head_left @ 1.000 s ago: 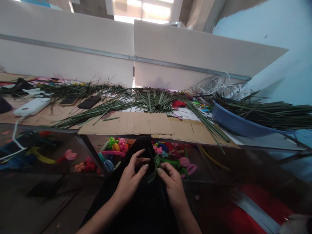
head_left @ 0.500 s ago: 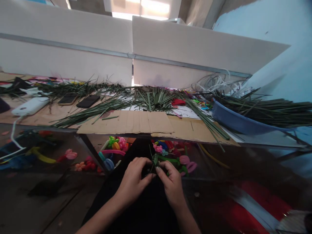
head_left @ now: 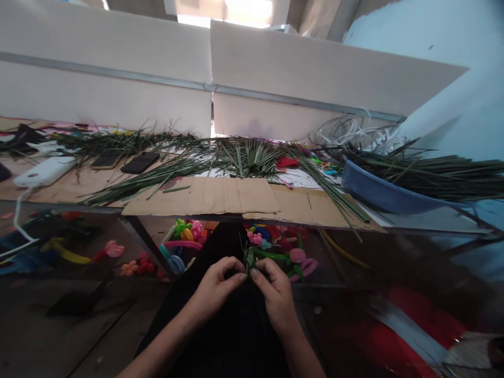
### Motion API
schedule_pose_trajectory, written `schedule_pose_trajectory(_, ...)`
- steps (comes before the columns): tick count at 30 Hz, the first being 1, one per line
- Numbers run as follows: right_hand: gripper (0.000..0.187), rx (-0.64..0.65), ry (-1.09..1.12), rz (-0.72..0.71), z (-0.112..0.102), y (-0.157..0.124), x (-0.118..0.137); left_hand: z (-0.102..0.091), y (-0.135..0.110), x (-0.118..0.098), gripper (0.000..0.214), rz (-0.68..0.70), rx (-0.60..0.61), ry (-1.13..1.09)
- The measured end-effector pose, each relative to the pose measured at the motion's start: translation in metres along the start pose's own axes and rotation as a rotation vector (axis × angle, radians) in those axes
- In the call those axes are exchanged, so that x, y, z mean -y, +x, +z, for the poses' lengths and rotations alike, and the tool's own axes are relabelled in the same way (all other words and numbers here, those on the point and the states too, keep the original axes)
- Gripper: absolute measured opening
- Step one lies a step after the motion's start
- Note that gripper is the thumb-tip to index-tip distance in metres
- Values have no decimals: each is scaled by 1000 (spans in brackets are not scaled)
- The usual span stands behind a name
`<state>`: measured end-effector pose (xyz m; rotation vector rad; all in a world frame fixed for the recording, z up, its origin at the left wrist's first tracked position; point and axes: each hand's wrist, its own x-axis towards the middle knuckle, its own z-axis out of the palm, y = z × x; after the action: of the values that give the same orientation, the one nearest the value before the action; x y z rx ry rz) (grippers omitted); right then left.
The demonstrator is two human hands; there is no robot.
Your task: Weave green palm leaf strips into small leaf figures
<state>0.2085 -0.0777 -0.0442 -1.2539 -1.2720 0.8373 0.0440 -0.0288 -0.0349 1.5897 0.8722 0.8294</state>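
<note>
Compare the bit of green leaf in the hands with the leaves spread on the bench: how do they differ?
The leaf piece is short and bunched up; the bench leaves are long, straight strips. The leaf piece is pinched upright between the left hand and right hand; the bench leaves lie flat, untouched, fanned out. Both are green.

Craft workshop, cardboard-topped workbench (head_left: 236,197) strewn with palm leaves (head_left: 244,157), balloon flowers (head_left: 185,233) stored beneath

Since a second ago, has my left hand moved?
Yes. Against the front edge of the cardboard, the left hand has curled its fingers down and rightward, pinching the green leaf piece with the right hand.
</note>
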Motion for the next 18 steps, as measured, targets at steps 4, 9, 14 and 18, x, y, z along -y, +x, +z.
schedule_pose_trajectory(4,21,25,80,71,-3,1,-4,-1,1,1,15,54,-24,89)
schedule_pose_trajectory(9,19,26,-64,3,-9,3,2,-1,0,1,16,45,-42,222)
schedule_pose_trajectory(14,17,-17,-154,-102,-5,3,11,-1,-2,3,18,33,-65,250)
schedule_pose_trajectory(18,12,17,-156,-87,-6,2,13,0,-3,4,18,27,-93,209)
